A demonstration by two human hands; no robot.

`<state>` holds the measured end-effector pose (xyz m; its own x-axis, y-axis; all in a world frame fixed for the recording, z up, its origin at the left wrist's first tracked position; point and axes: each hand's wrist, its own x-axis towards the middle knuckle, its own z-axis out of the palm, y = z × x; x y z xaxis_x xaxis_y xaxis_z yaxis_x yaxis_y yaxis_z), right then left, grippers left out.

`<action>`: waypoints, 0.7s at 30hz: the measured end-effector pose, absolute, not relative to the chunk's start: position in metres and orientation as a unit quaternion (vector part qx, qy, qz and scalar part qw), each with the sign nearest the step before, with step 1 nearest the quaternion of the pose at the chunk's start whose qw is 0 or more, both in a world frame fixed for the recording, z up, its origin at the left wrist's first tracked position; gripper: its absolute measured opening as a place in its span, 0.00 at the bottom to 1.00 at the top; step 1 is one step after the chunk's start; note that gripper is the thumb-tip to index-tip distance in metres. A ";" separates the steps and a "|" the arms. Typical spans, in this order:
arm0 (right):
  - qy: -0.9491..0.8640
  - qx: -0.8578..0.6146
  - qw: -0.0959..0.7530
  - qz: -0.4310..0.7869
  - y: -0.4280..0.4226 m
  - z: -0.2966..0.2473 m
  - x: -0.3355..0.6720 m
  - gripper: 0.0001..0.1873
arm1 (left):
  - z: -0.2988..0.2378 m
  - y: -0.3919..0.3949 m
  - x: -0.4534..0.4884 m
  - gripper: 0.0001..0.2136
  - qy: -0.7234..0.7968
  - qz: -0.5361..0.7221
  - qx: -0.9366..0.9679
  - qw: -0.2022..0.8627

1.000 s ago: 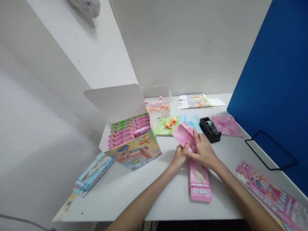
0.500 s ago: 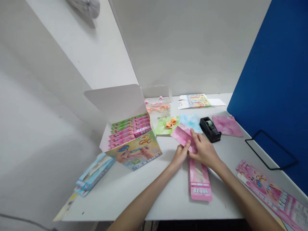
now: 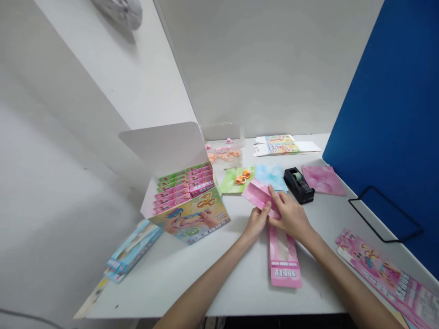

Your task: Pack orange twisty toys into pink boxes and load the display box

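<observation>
A long pink card package [image 3: 284, 260] lies flat on the white table [image 3: 178, 274], its far end folded up as a pink flap [image 3: 255, 193]. My left hand [image 3: 255, 222] pinches the left edge of the card at the fold, fingers closed on it. Pressing on the flap from the right, my right hand [image 3: 290, 214] has its fingers laid over the card. Just beyond the flap lie a green sheet with orange rings [image 3: 240, 178] and a light blue sheet [image 3: 270, 176].
An open display box [image 3: 188, 201] full of pink and green packs stands at the left. Blue packs [image 3: 132, 249] lie at the table's left edge. A black tape dispenser [image 3: 298, 184], a pink sheet [image 3: 322, 179], a clear tub [image 3: 224, 153], printed cards [image 3: 387, 278] and a blue partition [image 3: 394, 114] surround the hands.
The pink flap has been folded lower and slightly to the left under my right hand. Both hands stay on the card.
</observation>
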<state>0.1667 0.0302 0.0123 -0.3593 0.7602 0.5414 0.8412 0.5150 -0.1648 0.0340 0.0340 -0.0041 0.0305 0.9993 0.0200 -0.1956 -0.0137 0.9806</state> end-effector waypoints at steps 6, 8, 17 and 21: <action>-0.818 -0.494 0.281 -0.091 0.030 0.011 0.165 0.48 | -0.001 0.032 0.033 0.24 0.435 0.538 0.462 0.555; -0.819 -0.493 0.276 -0.099 0.029 0.010 0.164 0.47 | -0.002 0.033 0.033 0.24 0.432 0.535 0.467 0.556; -0.830 -0.484 0.258 -0.102 0.030 0.006 0.164 0.49 | -0.010 0.038 0.030 0.25 0.437 0.524 0.486 0.546; -0.833 -0.491 0.241 -0.085 0.030 0.006 0.165 0.49 | -0.011 0.040 0.029 0.25 0.436 0.526 0.497 0.535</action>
